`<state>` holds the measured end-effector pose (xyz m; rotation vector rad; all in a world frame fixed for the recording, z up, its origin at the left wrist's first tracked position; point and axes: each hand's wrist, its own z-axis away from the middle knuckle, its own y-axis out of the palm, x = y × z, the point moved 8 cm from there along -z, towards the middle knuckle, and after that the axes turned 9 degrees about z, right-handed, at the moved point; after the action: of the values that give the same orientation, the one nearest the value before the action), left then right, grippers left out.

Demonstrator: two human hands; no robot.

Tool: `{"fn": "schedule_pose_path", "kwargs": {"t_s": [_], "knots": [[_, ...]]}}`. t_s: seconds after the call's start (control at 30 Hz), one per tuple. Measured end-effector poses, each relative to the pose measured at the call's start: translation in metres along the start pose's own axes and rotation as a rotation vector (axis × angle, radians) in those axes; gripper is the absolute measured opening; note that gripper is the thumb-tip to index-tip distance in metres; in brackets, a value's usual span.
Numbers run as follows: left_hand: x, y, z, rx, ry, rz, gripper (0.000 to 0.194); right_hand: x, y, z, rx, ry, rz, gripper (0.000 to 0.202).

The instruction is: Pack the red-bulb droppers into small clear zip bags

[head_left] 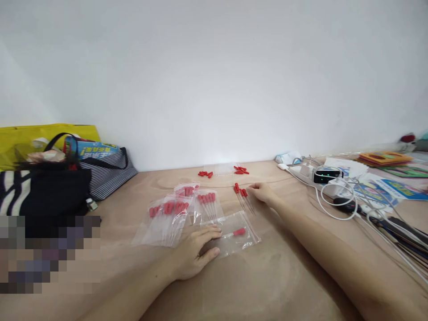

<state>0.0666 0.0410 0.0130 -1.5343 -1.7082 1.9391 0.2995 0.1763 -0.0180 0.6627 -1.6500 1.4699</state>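
Note:
My left hand (197, 249) lies with fingers stretched out on the near left part of a clear zip bag (229, 243). Inside this bag is one glass dropper with a red rubber bulb (239, 232). Farther back, my right hand (262, 193) has its fingertips pinched at the red bulb of a dropper (244, 192). A few loose droppers (236, 189) lie just left of those fingertips, their thin stems pointing toward me. Filled zip bags of droppers (169, 218) overlap to the left of my left hand, and another filled bag (207, 205) lies behind it.
By the wall are loose red bulbs (205, 174), more red bulbs (241, 170) and a row of thin glass tubes (222, 169). White cables (329, 196), a black device (327, 175) and printed sheets crowd the right. A striped bag (107, 174) and small bottle (91, 204) stand left.

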Motion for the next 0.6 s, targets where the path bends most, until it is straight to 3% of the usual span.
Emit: {"fn": "schedule_pose_path", "kwargs": {"t_s": [0.27, 0.43, 0.6], "knots": [[-0.003, -0.002, 0.001, -0.048, 0.016, 0.064, 0.021, -0.006, 0.017, -0.02, -0.018, 0.104, -0.004, 0.023], [-0.003, -0.001, 0.0, -0.032, 0.013, 0.056, 0.021, -0.009, -0.01, -0.007, -0.06, 0.053, -0.24, 0.02], [-0.001, -0.002, -0.001, -0.056, -0.019, -0.008, 0.023, -0.02, -0.04, 0.033, -0.178, -0.041, -0.531, 0.026]]}}
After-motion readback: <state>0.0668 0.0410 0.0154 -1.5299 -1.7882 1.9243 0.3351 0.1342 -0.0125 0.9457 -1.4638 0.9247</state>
